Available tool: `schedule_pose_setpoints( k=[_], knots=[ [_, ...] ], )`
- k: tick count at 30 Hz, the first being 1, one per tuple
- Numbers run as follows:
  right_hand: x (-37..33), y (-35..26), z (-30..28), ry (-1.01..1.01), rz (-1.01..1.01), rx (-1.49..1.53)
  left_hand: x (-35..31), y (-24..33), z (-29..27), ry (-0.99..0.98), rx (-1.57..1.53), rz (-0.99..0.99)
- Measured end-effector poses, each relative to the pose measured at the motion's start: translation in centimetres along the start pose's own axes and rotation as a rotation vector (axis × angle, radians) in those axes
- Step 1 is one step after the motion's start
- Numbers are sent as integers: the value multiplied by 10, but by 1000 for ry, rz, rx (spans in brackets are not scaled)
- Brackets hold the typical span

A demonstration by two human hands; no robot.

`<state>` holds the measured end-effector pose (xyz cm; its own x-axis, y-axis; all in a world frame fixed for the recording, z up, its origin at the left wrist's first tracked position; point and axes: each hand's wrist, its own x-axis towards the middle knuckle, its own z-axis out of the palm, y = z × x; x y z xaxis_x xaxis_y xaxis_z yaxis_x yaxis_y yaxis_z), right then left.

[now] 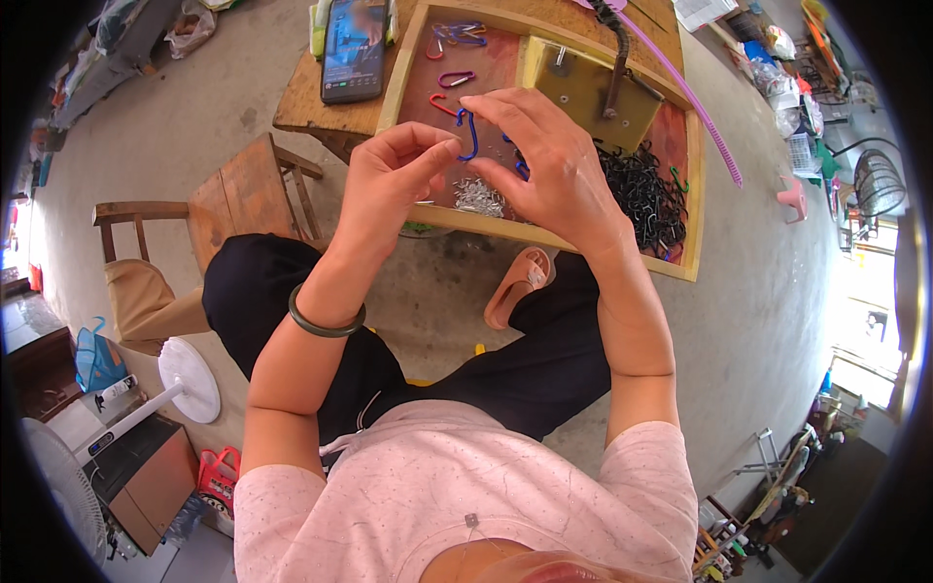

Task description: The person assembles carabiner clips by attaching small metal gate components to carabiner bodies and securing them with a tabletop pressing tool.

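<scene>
Head view shows both your hands held up in front of you, over the near edge of the wooden tray [692,194]. Your left hand [389,180] comes up from a bent elbow, with a dark green bangle [326,321] on the wrist. Its thumb and first finger pinch one side of a small blue clip [469,134]. Your right hand [549,170] leans in from the other side. Its fingers are spread and curved, and the fingertips hold the same blue clip from the right. So both hands grip the clip between them, and it hangs in the air just above the tray.

Under your hands, by the near edge of the tray, lies a little pile of silver metal bits [478,197]. At the right end of the tray is a big heap of black hooks [646,194]. More clips, red and purple [455,80], lie near the far left corner. A phone [354,51] rests on the table to the left of the tray. Your knees in black trousers are below, and an orange sandal [515,284] sits on the floor between them.
</scene>
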<state>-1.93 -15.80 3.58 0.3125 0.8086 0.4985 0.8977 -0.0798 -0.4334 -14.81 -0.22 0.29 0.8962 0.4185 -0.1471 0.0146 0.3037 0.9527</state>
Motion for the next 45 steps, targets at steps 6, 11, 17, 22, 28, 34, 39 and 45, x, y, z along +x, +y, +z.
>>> schedule_pose_setpoints(
  k=[6,11,17,22,28,34,39,45],
  knots=[
    [-2,14,-11,34,-22,-130,11,4,13,-48,59,-7],
    [12,64,-33,424,-29,-421,60,13,47,63,175,188],
    [6,101,-30,247,231,-395,141,-12,62,-21,446,340],
    [3,106,-29,269,212,-374,159,-28,73,-20,513,279],
    [4,106,-24,286,218,-367,170,-40,63,-45,436,286],
    [4,104,-25,275,221,-380,168,-41,63,-61,416,304],
    [5,102,-25,263,230,-375,168,-43,61,-79,389,288],
    [3,104,-24,273,223,-388,168,-42,62,-72,420,273]
  ],
)
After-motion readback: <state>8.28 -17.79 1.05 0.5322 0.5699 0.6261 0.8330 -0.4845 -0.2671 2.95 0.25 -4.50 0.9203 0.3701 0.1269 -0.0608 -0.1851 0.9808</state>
